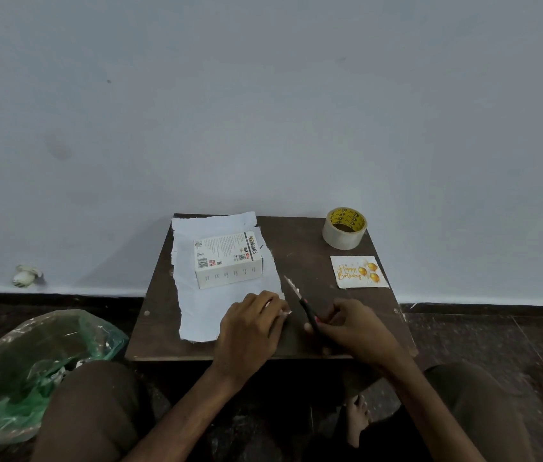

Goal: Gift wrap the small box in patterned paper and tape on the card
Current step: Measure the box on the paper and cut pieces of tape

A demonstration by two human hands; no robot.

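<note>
On the table (pixel 306 261), left half: paper (pixel 203 305), plain white side up, edges ragged, lying flat from the far edge almost to the near edge.
Box (pixel 228 261): white with printed text, lying flat on the far part of the paper, unwrapped, neither hand touching it.
Left hand (pixel 253 323): at the paper's near right corner, fingers curled, pinching the edge of the sheet.
Right hand (pixel 350 325): just right of the left hand, over the near middle of the table, gripping the scissors (pixel 300 296) by the handles.
Scissors: dark handles with some red, blades pointing far and left, tip close to the paper's right edge.
Tape (pixel 344 228): clear roll with a yellow core, lying flat at the far right corner of the table.
Card (pixel 359 271): "Happy Birthday" with gold balloons, face up, just near of the tape by the right edge, well apart from the box.
Table: small, dark brown, set against a pale wall (pixel 263 95).
Bin (pixel 30 368): lined with a green plastic bag, on the floor at near left.
</note>
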